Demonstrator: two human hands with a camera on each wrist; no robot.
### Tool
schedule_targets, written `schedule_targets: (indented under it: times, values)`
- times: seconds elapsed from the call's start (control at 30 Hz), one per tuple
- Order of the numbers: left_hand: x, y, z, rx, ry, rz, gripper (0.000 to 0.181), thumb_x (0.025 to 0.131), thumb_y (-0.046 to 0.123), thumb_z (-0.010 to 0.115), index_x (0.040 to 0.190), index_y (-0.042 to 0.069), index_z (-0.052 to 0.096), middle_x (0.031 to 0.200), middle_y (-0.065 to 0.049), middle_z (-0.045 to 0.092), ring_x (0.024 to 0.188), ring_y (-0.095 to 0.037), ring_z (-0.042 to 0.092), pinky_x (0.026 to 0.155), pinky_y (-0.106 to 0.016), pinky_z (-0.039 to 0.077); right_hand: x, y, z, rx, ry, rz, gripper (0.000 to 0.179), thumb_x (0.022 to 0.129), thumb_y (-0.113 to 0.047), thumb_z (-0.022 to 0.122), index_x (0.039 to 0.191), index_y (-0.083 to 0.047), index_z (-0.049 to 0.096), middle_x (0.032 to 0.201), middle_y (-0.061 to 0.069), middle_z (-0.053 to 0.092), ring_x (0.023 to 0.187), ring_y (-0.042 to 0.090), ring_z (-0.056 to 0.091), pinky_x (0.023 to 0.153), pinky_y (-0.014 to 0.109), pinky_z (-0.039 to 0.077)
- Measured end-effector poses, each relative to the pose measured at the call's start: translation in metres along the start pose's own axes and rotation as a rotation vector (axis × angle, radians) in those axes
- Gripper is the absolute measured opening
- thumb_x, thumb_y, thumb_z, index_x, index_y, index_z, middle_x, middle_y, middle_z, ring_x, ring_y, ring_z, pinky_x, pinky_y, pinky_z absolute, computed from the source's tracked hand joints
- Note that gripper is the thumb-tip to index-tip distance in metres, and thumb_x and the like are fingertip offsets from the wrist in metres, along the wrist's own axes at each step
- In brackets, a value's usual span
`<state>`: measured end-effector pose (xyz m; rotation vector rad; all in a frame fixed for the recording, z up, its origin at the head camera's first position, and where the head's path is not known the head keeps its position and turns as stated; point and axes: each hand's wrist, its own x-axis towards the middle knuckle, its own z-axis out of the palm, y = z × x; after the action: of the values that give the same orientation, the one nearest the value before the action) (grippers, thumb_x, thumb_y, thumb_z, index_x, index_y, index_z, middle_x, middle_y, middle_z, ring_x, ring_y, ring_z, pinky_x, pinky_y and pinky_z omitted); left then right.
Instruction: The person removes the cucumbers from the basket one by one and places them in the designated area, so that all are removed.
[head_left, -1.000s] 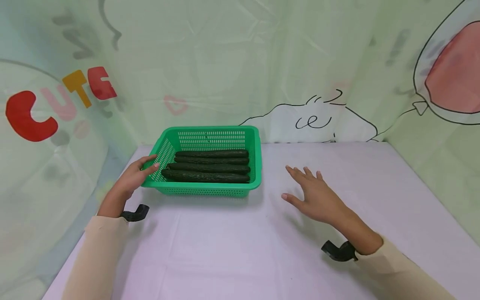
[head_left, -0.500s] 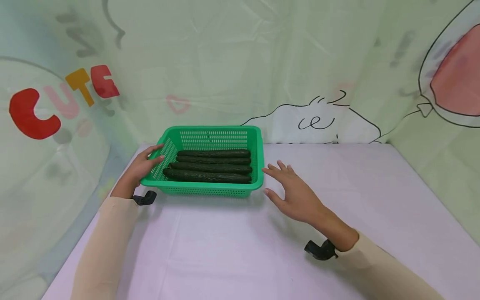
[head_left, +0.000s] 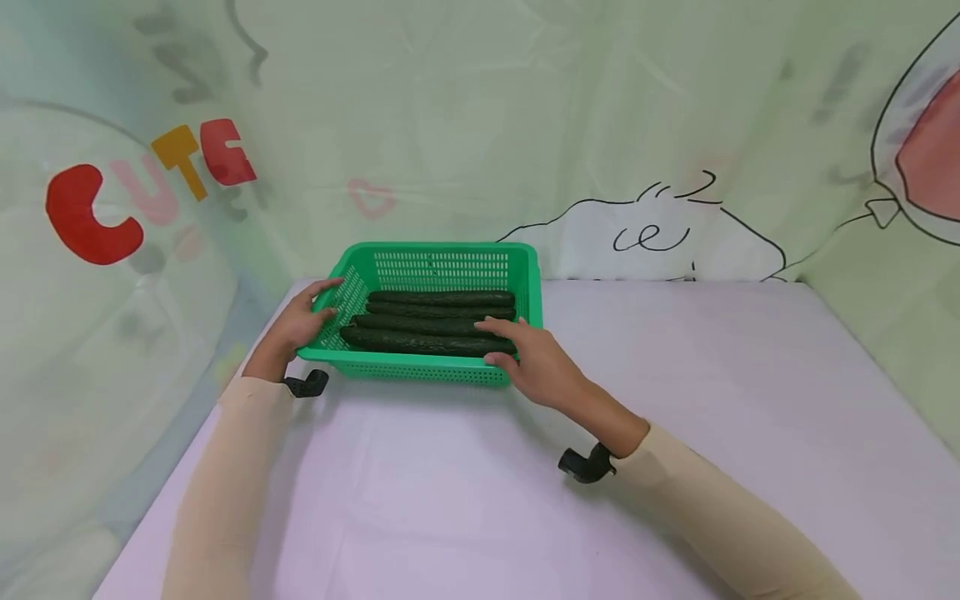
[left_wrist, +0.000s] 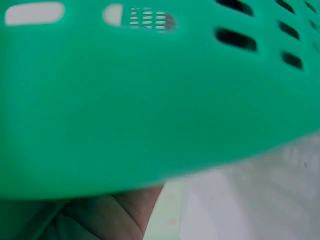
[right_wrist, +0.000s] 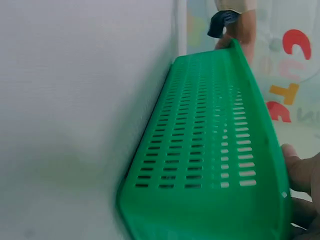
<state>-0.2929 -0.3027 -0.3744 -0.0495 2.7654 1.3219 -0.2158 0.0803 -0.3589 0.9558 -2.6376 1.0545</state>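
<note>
In the head view, the basket (head_left: 420, 367) is standing on the desk (head_left: 450, 483), a little left of the frame's middle, and four cucumbers (head_left: 420, 324) lie inside it, side by side, from left to right. The left hand (head_left: 298, 323) is at the basket's left end, and the right hand (head_left: 543, 367) is at its lower right corner. Behind the desk, across the upper frame, hangs the cloth (head_left: 450, 125).

Head view looked down into the green basket (head_left: 420, 367), left wrist's closely at its wall (left_wrist: 150, 110), right wrist's along its front (right_wrist: 205, 210), shared with head.
</note>
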Motion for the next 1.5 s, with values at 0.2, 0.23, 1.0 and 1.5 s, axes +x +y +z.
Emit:
schedule_targets:
  times: [0.2, 0.23, 1.0, 1.5]
  values:
    - [0.005, 0.002, 0.007, -0.068, -0.010, 0.001, 0.059, 0.104, 0.010, 0.044, 0.157, 0.028, 0.027, 0.167, -0.009, 0.009, 0.151, -0.039, 0.015, 0.111, -0.058, 0.029, 0.032, 0.002, 0.009, -0.041, -0.108, 0.091, 0.040, 0.093, -0.014, 0.069, 0.131, -0.006, 0.062, 0.112, 0.013, 0.065, 0.098, 0.024, 0.061, 0.077, 0.034, 0.051]
    - [0.006, 0.002, 0.008, -0.072, -0.009, 0.001, 0.059, 0.104, 0.010, 0.044, 0.157, 0.029, 0.027, 0.167, -0.009, 0.008, 0.150, -0.038, 0.016, 0.110, -0.057, 0.030, 0.038, 0.003, 0.010, -0.061, -0.133, 0.104, 0.041, 0.092, -0.016, 0.070, 0.131, -0.007, 0.063, 0.108, 0.012, 0.064, 0.095, 0.023, 0.059, 0.078, 0.033, 0.050]
    - [-0.001, -0.001, 0.007, -0.077, 0.015, -0.013, 0.058, 0.104, 0.013, 0.047, 0.157, 0.028, 0.028, 0.167, -0.009, 0.011, 0.151, -0.039, 0.014, 0.115, -0.062, 0.023, 0.080, 0.012, 0.042, -0.237, -0.236, 0.163, 0.022, 0.092, -0.018, 0.070, 0.113, -0.010, 0.072, 0.087, 0.003, 0.073, 0.077, 0.016, 0.066, 0.072, 0.032, 0.054]
    - [-0.004, -0.004, -0.001, -0.088, 0.030, 0.006, 0.058, 0.104, 0.014, 0.046, 0.157, 0.027, 0.028, 0.167, -0.010, 0.010, 0.149, -0.041, 0.019, 0.110, -0.058, 0.030, 0.088, 0.006, 0.044, -0.330, -0.319, 0.333, 0.062, 0.100, -0.026, 0.059, 0.155, -0.024, 0.033, 0.108, 0.014, 0.067, 0.088, 0.029, 0.062, 0.088, 0.046, 0.040]
